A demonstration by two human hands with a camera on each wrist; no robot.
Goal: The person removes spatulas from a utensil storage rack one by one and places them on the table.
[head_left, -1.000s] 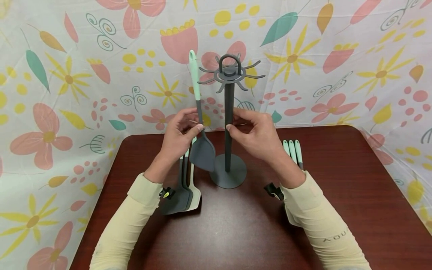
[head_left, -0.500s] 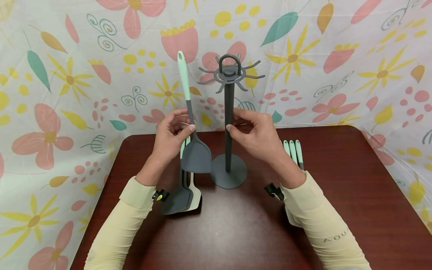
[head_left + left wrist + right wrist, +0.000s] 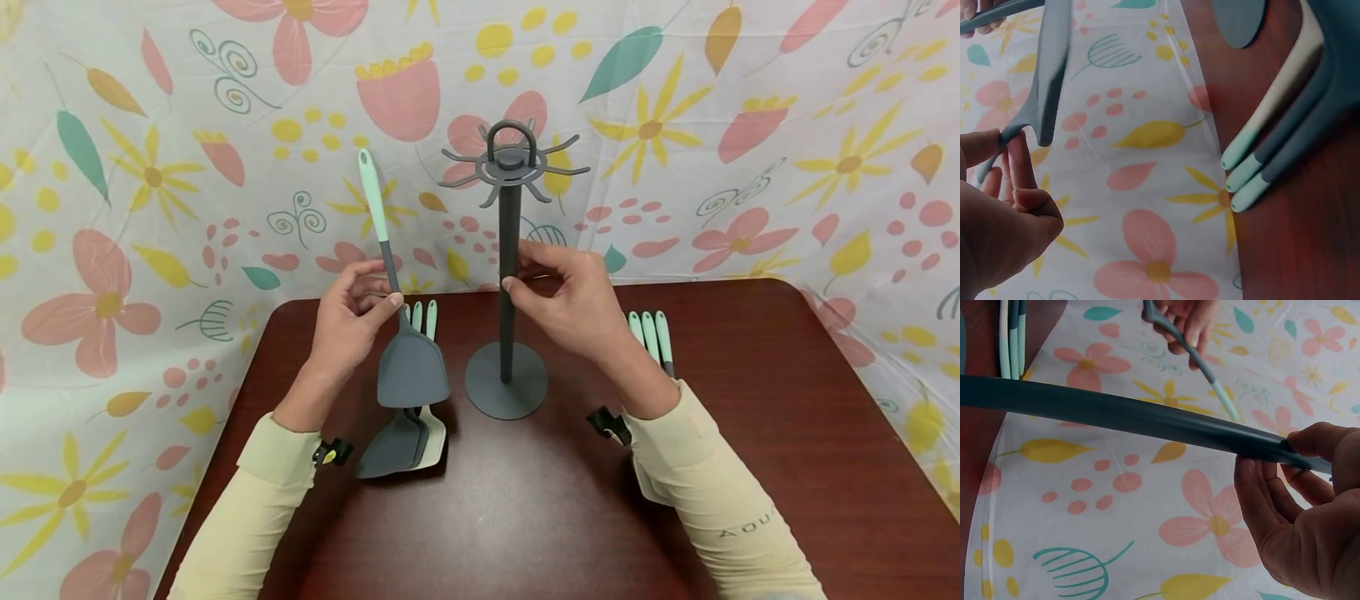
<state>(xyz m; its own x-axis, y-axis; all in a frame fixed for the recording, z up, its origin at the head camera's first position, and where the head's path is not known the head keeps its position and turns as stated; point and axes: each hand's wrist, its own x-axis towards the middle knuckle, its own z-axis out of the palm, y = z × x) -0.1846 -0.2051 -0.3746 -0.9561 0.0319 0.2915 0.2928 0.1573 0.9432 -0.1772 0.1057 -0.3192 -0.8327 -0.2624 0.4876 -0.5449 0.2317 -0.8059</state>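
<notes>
In the head view my left hand [image 3: 345, 321] pinches a spatula [image 3: 412, 371] by its dark neck. Its broad grey blade hangs down and its mint handle points up, tilted left. My right hand [image 3: 573, 296] grips the dark grey pole of an upright utensil stand [image 3: 507, 250], whose top ring of hooks bears nothing. The left wrist view shows the left thumb and fingers on the spatula's neck [image 3: 1013, 131], the blade seen nearly edge-on. In the right wrist view the thumb and fingers close round the pole [image 3: 1147, 419].
Several utensils [image 3: 401, 446] with mint handles lie on the table left of the stand's base [image 3: 507, 400]. More mint-handled utensils [image 3: 648, 329] lie to the right, partly hidden by the right forearm. A flowered cloth [image 3: 300, 208] hangs behind the dark red table [image 3: 510, 500].
My left hand has carried the spatula left and down, away from the stand, and its handle leans further left. My right hand has stayed on the pole.
</notes>
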